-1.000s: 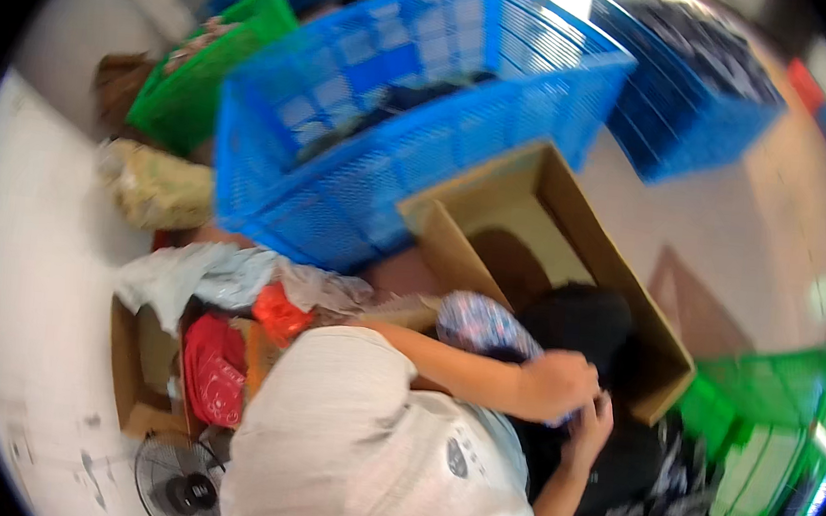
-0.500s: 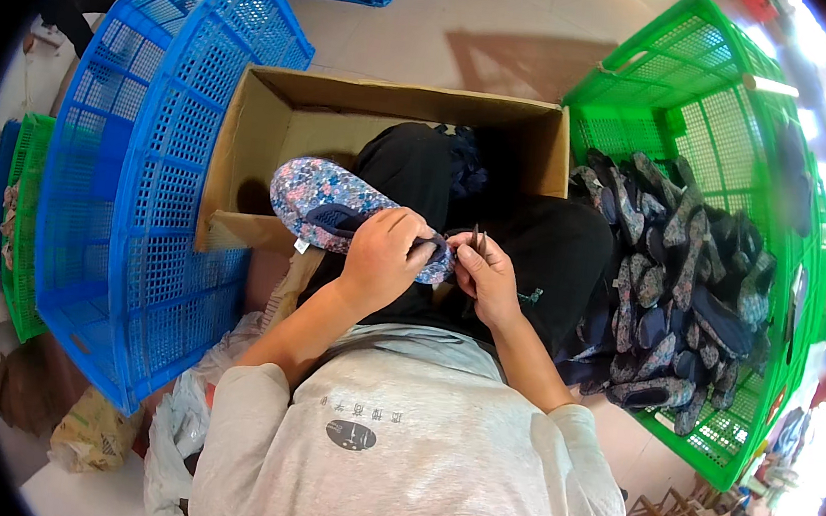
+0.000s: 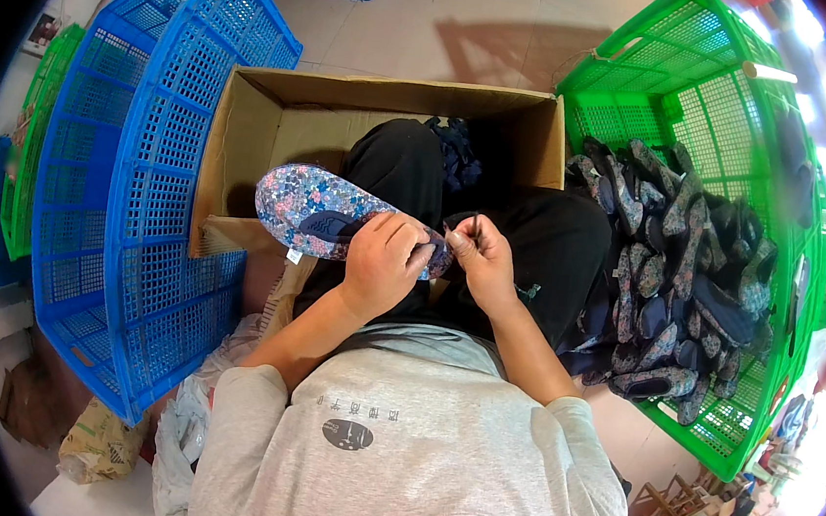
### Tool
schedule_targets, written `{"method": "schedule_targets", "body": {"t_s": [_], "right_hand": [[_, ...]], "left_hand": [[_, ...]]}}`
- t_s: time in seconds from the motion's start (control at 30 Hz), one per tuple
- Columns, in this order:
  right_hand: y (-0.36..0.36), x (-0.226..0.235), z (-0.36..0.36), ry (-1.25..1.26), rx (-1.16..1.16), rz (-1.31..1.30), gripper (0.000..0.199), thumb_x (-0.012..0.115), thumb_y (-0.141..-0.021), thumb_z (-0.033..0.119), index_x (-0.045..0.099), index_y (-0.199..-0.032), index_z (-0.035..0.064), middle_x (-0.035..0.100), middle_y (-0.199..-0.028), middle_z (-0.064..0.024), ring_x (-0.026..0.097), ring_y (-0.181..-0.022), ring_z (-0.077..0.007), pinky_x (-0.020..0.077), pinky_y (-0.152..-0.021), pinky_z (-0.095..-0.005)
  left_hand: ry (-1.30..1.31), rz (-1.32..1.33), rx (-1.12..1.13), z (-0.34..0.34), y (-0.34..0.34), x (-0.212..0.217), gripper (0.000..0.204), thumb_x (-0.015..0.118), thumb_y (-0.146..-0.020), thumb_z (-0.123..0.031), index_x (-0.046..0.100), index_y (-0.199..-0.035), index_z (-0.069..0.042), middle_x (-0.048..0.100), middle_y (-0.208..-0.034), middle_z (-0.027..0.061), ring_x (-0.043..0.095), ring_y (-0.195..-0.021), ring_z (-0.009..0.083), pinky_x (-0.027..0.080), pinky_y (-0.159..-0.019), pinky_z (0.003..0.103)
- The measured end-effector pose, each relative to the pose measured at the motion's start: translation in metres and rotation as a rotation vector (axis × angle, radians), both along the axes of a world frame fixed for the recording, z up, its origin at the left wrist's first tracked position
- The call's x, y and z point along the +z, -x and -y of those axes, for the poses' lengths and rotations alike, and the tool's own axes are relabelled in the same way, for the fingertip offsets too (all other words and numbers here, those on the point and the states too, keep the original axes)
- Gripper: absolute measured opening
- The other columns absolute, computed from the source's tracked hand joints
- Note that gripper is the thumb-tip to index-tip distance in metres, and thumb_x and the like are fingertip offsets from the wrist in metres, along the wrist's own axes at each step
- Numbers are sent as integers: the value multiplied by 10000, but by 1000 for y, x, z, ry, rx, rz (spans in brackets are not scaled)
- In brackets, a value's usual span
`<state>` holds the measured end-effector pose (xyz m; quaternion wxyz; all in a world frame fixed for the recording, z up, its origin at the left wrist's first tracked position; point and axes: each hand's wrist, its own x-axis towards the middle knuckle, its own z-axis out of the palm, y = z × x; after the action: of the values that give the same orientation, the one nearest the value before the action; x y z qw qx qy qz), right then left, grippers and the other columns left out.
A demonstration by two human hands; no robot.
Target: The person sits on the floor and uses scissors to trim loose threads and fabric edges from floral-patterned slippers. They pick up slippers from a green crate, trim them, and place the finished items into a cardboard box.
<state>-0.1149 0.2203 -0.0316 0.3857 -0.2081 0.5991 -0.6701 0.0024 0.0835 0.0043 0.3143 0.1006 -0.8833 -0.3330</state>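
Note:
A floral slipper shoe (image 3: 302,199), blue with pink and white blooms and a dark navy lining, lies over my lap with its toe to the left. My left hand (image 3: 385,263) is closed round its heel half, the fingers over the opening. At the heel end, my right hand (image 3: 481,261) pinches close to the shoe's edge. A small dark tool, apparently thread snips (image 3: 476,226), pokes up from the right fingers; most of it is hidden in the hand. A small white tag (image 3: 293,256) sticks out from the shoe's side.
A cardboard box (image 3: 231,144) stands round my knees, with dark navy pieces (image 3: 456,154) inside. On the right a green crate (image 3: 623,104) holds a heap of similar floral shoes (image 3: 670,241). A tall blue crate (image 3: 159,187) stands left, near a white plastic bag (image 3: 182,444).
The slipper and my left hand have shifted slightly left. My right hand has turned a little at the heel, and the dark tool's tips show less clearly.

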Motion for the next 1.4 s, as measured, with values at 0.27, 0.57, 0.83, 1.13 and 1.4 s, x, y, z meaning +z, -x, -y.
{"method": "schedule_targets", "body": {"t_s": [0.27,0.57,0.83,1.13,1.4], "right_hand": [[13,6,-15,25,-72,139,238,468,-1056,305,480,-1138,82,599,-915,-34,398,-592,-34,304,-501,-169],[5,21,-31,-53,171,175,252,591,-1010,195,477,-1165,33,627,-961,-44,576,-812,-69,493,-730,-226],[0,15,-23,-78,218,182,214,615,-995,172,514,-1103,17,632,-966,-45,607,-876,-93,508,-810,-256],[-9,1,-21,-81,144,93,209,622,-989,186,532,-1065,13,632,-911,-47,605,-829,-96,503,-775,-252],[-18,-4,-18,-46,51,36,175,624,-985,152,534,-1046,15,622,-894,-41,594,-799,-88,496,-742,-245]], "left_hand": [[59,-75,44,-2,2,-7,305,785,-633,37,551,-813,-41,616,-811,118,609,-740,317,489,-663,398],[85,-57,85,-4,2,-9,298,787,-642,32,553,-811,-44,616,-810,114,608,-730,316,491,-660,402],[134,-84,76,-6,2,-13,282,784,-650,19,564,-811,-53,615,-803,105,603,-722,313,491,-663,414],[150,-77,81,-6,2,-13,274,781,-651,14,572,-813,-59,615,-801,100,596,-718,305,487,-654,403],[154,-75,76,-6,3,-12,262,781,-657,14,577,-803,-61,618,-800,97,597,-716,298,489,-650,394]]}}
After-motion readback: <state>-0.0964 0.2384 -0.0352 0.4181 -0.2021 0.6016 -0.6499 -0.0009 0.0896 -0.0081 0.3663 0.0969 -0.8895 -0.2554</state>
